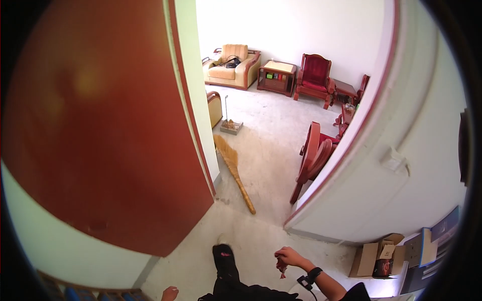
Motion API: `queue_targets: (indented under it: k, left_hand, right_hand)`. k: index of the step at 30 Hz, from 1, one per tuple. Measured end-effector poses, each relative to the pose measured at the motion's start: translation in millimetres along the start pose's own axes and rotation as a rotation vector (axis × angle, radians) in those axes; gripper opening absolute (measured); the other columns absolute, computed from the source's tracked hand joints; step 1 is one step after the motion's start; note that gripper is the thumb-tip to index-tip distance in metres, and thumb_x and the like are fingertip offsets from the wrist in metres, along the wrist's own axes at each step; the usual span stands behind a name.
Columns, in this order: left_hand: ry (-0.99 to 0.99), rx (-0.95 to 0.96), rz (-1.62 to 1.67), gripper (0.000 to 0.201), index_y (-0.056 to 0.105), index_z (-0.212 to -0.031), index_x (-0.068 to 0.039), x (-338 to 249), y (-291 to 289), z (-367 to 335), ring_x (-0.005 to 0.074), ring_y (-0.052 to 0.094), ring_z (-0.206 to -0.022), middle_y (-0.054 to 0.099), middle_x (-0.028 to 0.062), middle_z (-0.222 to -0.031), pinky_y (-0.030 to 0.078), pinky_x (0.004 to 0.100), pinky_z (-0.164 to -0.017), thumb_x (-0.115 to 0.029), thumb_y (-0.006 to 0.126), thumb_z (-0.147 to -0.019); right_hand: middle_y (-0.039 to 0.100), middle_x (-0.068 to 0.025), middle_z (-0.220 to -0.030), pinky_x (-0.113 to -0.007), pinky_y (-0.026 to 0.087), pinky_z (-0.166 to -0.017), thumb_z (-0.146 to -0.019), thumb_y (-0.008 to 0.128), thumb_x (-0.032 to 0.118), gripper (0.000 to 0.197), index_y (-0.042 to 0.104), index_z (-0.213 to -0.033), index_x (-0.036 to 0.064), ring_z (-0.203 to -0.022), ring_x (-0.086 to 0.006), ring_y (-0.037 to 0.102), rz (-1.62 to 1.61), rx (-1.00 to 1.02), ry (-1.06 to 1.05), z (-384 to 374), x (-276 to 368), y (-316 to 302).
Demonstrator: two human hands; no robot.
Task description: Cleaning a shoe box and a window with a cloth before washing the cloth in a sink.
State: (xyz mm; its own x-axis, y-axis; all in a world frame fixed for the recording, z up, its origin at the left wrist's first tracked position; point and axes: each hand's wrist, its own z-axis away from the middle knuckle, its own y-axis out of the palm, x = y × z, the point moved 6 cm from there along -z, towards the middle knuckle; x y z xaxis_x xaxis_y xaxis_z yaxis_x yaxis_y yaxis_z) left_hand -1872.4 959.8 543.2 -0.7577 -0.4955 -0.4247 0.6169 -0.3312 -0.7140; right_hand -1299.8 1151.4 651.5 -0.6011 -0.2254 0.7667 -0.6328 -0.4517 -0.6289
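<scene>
My right hand [289,257] pinches a crumpled dark red wrapper [282,271], which dangles below the fingers. On that wrist sits a black strap with a small device and a cable. At the lower edge, my left hand [170,293] shows only in part; its fingers look curled in, and nothing is seen in them. Ahead in the doorway lies a straw broom [233,165], its handle end toward me. Beyond its bristles stands a grey dustpan [231,128] with a thin upright handle and some brownish litter in it.
A reddish-brown door [110,130] stands on the left. To the right are a white wall [401,135] and an opened cardboard box [369,258]. Past the doorway are a beige armchair [228,73], a small wooden side table [276,83] and red-cushioned wooden chairs [314,75].
</scene>
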Motion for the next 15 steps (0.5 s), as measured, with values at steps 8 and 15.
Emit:
queue_targets:
  k: [8, 15]
  left_hand:
    - [0.546, 0.065, -0.186, 0.048, 0.048, -0.119, 0.0, -406.6, -115.1, -290.7, 0.0382, 0.048, -0.108, 0.052, 0.0229, -0.116, 0.041, 0.0437, -0.09, -0.026, 0.058, -0.08]
    - [0.932, 0.442, 0.152, 0.039, 0.05, -0.119, -0.006, -819.6, -156.7, -461.9, 0.0296, 0.056, -0.094, 0.059, 0.0159, -0.103, 0.045, 0.0373, -0.081, -0.022, 0.053, -0.084]
  right_hand:
    - [0.059, -0.0142, -0.078, -0.041, 0.046, -0.073, -0.075, 0.049, 0.006, 0.018, 0.065, -0.084, 0.0062, -0.079, -0.0337, 0.055, 0.164, -0.416, 0.15, -175.0, -51.2, -187.5]
    - [0.058, -0.0118, -0.087, -0.037, 0.042, -0.078, -0.074, 0.054, 0.001, 0.017, 0.062, -0.089, 0.0036, -0.086, -0.0307, 0.051, 0.19, -0.725, 0.281, -298.3, -99.5, -357.5]
